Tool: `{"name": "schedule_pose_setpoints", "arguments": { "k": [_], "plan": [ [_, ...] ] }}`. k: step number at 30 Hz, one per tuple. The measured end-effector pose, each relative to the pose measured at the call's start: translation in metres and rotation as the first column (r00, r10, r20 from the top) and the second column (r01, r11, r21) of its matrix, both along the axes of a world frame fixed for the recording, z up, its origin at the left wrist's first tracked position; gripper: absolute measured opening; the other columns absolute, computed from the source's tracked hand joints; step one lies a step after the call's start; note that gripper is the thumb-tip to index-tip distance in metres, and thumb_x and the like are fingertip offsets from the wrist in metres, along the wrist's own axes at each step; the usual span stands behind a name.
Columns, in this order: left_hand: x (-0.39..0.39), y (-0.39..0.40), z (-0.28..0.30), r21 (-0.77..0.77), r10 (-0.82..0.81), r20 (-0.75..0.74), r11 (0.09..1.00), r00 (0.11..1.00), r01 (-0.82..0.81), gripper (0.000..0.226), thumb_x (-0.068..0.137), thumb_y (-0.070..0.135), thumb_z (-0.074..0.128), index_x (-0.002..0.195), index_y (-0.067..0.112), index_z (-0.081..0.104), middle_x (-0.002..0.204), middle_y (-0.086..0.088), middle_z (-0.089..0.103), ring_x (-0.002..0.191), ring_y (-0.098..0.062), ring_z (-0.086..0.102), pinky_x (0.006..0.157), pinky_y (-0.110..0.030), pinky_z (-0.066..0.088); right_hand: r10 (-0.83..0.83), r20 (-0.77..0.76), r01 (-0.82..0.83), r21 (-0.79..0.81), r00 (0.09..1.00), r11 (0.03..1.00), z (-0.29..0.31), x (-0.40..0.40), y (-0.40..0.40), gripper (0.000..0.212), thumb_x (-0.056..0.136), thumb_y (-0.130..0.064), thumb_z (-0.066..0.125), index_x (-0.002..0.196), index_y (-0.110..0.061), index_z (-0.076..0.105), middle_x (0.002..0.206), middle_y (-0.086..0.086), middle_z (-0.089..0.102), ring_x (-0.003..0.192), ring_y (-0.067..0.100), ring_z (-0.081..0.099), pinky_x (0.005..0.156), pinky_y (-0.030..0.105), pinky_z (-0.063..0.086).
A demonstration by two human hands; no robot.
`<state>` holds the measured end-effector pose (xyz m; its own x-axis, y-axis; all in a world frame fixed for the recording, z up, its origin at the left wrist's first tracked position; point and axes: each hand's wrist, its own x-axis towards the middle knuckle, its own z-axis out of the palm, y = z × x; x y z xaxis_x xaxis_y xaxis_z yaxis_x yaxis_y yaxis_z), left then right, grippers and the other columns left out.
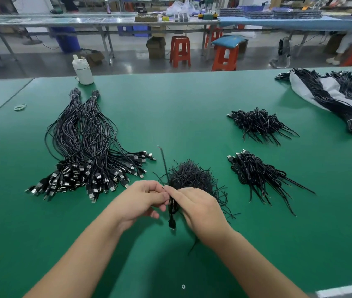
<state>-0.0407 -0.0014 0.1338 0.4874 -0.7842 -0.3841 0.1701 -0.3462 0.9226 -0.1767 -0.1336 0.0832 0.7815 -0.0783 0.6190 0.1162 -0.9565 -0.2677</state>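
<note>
Holding a folded cable [172, 208] upright between both hands just above the tabletop [192, 100], a person appears to be fastening it with a thin wire tie. The cable is black, doubled into a short hank, and its USB plug [172, 224] hangs below the fingers. The left hand [140, 201] closes its grip on the top of the hank with thumb and fingertips pinched together. The right hand [201, 209] meets it from the other side, fingers curled round the same hank. Whether the tie is already twisted shut is hidden by the fingers.

Just behind the hands lies a heap of short black ties [192, 176], with one longer strand [164, 162] sticking up beside it.

To the right, well apart from the hands, two piles of small finished hanks [256, 123] [256, 173] rest on the green surface, a sign that a good share of the work is done. To the left, two large bundles of long, unfolded cables [85, 147] fan out, their metal plugs facing the person, so much seems left to do.

Farther off, more bundled cables lie on a pale bag [332, 91] at the far right corner. A white plastic bottle [83, 70] stands at the far left edge, with a few rubber bands [20, 107] nearby.
</note>
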Motion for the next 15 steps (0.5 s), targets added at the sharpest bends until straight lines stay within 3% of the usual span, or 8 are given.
{"name": "schedule_pose_setpoints", "arguments": {
  "k": [4,6,8,10,12,15],
  "plan": [
    [-0.005,0.0,0.0,-0.03,-0.015,0.307,0.999,0.952,0.026,0.014,0.094,0.001,0.063,0.081,0.007,0.061,0.064,-0.006,0.061,0.063,-0.017,0.053,0.059,-0.031,0.048,-0.077,-0.018,0.079,0.174,0.997,0.982,0.003,0.0,0.005,0.033,0.089,-0.007,0.068,0.122,-0.006,0.07,0.09,0.004,0.071,0.081,0.019,0.065,0.077,0.024,0.051],
    [-0.007,0.001,0.001,-0.002,-0.035,0.589,0.999,0.807,0.045,0.018,0.093,0.007,0.063,0.079,0.018,0.059,0.069,-0.003,0.062,0.064,-0.014,0.051,0.066,-0.034,0.046,-0.098,-0.074,0.117,0.339,0.992,0.933,0.006,0.001,0.011,0.028,0.094,-0.01,0.059,0.119,-0.007,0.071,0.086,0.004,0.065,0.079,0.017,0.059,0.075,0.022,0.046],
    [-0.011,0.002,0.002,-0.005,-0.039,0.81,0.997,0.585,0.074,0.023,0.093,0.011,0.062,0.079,0.026,0.052,0.072,0.007,0.059,0.067,-0.01,0.05,0.068,-0.028,0.044,-0.109,-0.103,0.147,0.506,0.989,0.85,0.009,0.004,0.015,0.018,0.098,-0.013,0.055,0.096,-0.005,0.071,0.084,0.003,0.054,0.076,0.012,0.05,0.071,0.024,0.042],
    [-0.016,0.003,0.002,-0.061,0.009,0.885,0.993,0.466,0.097,0.018,0.093,0.01,0.061,0.084,0.023,0.052,0.077,0.01,0.055,0.071,-0.009,0.049,0.067,-0.024,0.041,-0.095,-0.153,0.174,0.671,0.984,0.72,0.014,0.007,0.017,0.026,0.1,-0.016,0.057,0.076,-0.007,0.062,0.087,-0.001,0.05,0.069,0.008,0.047,0.066,0.025,0.04],
    [-0.019,0.002,-0.001,-0.093,0.05,0.923,0.991,0.381,0.094,0.011,0.093,0.008,0.059,0.088,0.016,0.054,0.082,0.007,0.054,0.076,-0.014,0.05,0.069,-0.026,0.041,-0.022,-0.184,0.164,0.802,0.983,0.575,0.02,0.01,0.019,0.032,0.102,-0.017,0.055,0.07,-0.014,0.061,0.086,-0.012,0.053,0.054,0.008,0.049,0.058,0.021,0.042],
    [-0.019,0.001,-0.006,-0.099,0.074,0.978,0.988,0.194,0.118,0.006,0.09,0.004,0.057,0.087,0.009,0.057,0.083,-0.002,0.054,0.077,-0.024,0.051,0.07,-0.033,0.042,0.037,-0.193,0.156,0.88,0.981,0.449,0.022,0.011,0.019,0.04,0.103,-0.019,0.053,0.063,-0.022,0.052,0.061,-0.011,0.053,0.042,0.01,0.047,0.049,0.025,0.039]
  ]
}}
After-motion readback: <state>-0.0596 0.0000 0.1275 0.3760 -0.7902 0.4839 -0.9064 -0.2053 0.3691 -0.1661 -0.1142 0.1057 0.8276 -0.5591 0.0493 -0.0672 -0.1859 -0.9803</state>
